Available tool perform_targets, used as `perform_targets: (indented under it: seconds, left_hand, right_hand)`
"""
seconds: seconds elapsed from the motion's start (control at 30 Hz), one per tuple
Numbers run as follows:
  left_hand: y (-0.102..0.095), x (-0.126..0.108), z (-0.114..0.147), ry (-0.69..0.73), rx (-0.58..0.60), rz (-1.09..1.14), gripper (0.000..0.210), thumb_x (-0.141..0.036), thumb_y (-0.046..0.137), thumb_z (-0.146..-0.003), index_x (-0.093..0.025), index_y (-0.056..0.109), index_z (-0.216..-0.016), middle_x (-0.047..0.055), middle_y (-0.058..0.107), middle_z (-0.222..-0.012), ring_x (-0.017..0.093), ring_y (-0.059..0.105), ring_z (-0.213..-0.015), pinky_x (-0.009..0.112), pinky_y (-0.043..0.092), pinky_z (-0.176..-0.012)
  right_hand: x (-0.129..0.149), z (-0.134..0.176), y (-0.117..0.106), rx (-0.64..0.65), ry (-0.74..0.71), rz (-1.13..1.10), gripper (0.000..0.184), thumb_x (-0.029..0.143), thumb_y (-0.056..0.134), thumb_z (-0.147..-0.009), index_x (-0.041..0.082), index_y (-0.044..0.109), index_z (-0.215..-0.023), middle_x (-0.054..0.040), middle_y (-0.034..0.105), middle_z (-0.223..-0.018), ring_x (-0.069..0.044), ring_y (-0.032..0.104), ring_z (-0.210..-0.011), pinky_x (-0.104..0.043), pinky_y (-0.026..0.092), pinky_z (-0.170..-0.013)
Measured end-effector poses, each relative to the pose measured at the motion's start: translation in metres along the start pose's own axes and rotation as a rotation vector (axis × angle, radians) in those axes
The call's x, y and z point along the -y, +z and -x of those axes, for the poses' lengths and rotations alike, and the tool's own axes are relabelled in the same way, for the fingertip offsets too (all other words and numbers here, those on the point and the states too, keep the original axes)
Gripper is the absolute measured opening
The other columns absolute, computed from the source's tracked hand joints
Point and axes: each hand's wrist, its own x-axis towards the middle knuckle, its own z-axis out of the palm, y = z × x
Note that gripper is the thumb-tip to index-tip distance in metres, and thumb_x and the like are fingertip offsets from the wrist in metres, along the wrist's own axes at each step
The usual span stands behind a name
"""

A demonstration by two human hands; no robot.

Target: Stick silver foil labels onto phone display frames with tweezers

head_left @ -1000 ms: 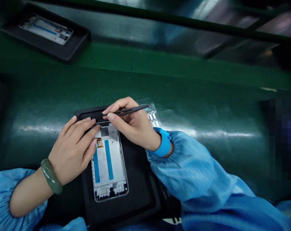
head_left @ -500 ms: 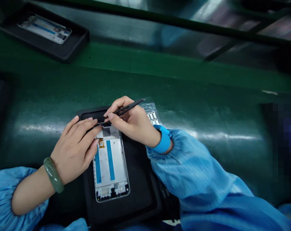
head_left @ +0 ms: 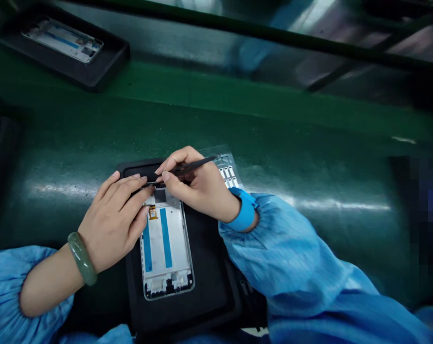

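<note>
An opened phone housing [head_left: 175, 239], white inside with two blue strips, lies on a black tray [head_left: 211, 267]. A small orange flex cable [head_left: 153, 213] shows near its left edge. My left hand [head_left: 118, 220], a green bangle at its wrist, rests with fingers stretched over the housing's top left corner. Between the thumb and fingers of my right hand [head_left: 198, 188] are black tweezers [head_left: 200, 163], their rear end pointing up and right. The tweezer tips reach the housing's top edge, where fingers partly hide them. I cannot make out what they touch.
A clear sheet with white labels [head_left: 230, 176] lies behind my right wrist. At the upper left, another phone housing [head_left: 64, 40] sits in a black tray [head_left: 94, 79]. A dark green rail [head_left: 238, 26] crosses the back of the green bench [head_left: 291, 148].
The rear end of the tweezers has tipped slightly downward and right in my right hand. My left hand keeps its place on the housing. The whole view has shifted slightly.
</note>
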Motion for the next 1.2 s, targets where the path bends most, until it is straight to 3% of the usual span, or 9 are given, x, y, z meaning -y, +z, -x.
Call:
perform_targets:
  seconds: [0.23, 0.53, 0.8, 1.2]
  left_hand:
    - [0.001, 0.0009, 0.0, -0.009, 0.004, 0.007, 0.032, -0.02, 0.046, -0.085, -0.014, 0.053, -0.116, 0.01, 0.055, -0.12, 0.023, 0.047, -0.118, 0.048, 0.029, -0.108]
    - [-0.0004, -0.0005, -0.0009, 0.003, -0.009, -0.002, 0.03, -0.018, 0.045, -0.086, -0.011, 0.054, -0.114, 0.012, 0.056, -0.116, 0.024, 0.048, -0.117, 0.047, 0.029, -0.107]
    - [-0.0003, 0.0001, -0.0008, 0.006, 0.006, 0.013, 0.032, -0.018, 0.046, -0.085, -0.013, 0.052, -0.116, 0.012, 0.054, -0.119, 0.024, 0.046, -0.119, 0.049, 0.029, -0.107]
    - [-0.0007, -0.0002, -0.0009, 0.009, 0.004, 0.017, 0.032, -0.017, 0.046, -0.085, -0.012, 0.053, -0.116, 0.012, 0.055, -0.118, 0.024, 0.046, -0.119, 0.048, 0.028, -0.108]
  right_hand:
    - [0.003, 0.002, 0.0037, -0.044, -0.057, 0.107, 0.005, 0.018, 0.053, -0.082, 0.018, 0.05, -0.085, 0.0008, 0.059, -0.08, -0.008, 0.06, -0.07, -0.02, 0.049, -0.062]
    - [0.0, 0.0067, 0.0102, -0.04, -0.328, 0.331, 0.008, 0.01, 0.052, -0.079, 0.017, 0.051, -0.084, -0.0024, 0.06, -0.083, -0.011, 0.059, -0.079, -0.024, 0.048, -0.07]
    - [0.0055, 0.0033, 0.0041, -0.032, -0.105, 0.168, 0.004, 0.017, 0.054, -0.082, 0.017, 0.053, -0.086, -0.0007, 0.06, -0.082, -0.01, 0.058, -0.075, -0.023, 0.047, -0.069]
    - [0.0035, 0.0038, 0.0072, -0.037, -0.154, 0.225, 0.003, 0.018, 0.054, -0.083, 0.019, 0.053, -0.085, -0.0002, 0.06, -0.085, -0.011, 0.058, -0.079, -0.023, 0.048, -0.07]
